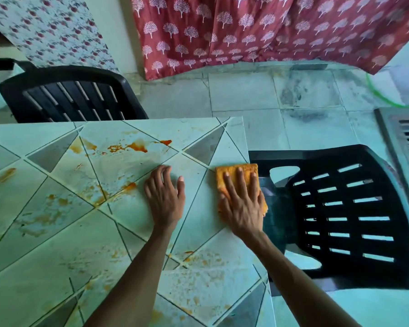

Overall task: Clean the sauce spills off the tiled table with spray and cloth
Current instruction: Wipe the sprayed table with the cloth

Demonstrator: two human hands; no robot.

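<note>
Step in hand looks like a wiping pass with the cloth. Most of the sauce lies left of it, so there's plenty left to do.

Doing it well:
- Work from the far-left spills in towards the cloth, so nothing gets pushed off the bench edge.
- Keep the palm flat and the pressure even.
- Run along the grout lines, not across them.
- Refold once the face loads up. It's orange already, and dye or stain can't be told apart.
- No spray bottle in view, and the dried patches likely need wetting first.

Layout, all relative to the cloth:
- Sauce streak: far left.
- Thick smear: up-left, towards the far edge.
- Blob on a grout line: left, just beyond the left hand.
- Left hand: just left and apart, flat on bare tile with fingers straight, holding nothing. Probably bracing.
- Speckles: below-left, near side.
- Right hand: on top, fingers straight and spread, pressing down without gripping.
- The cloth itself sits at the bench's right edge and seems to overhang slightly.
- Black chair: right, lower down.
</note>
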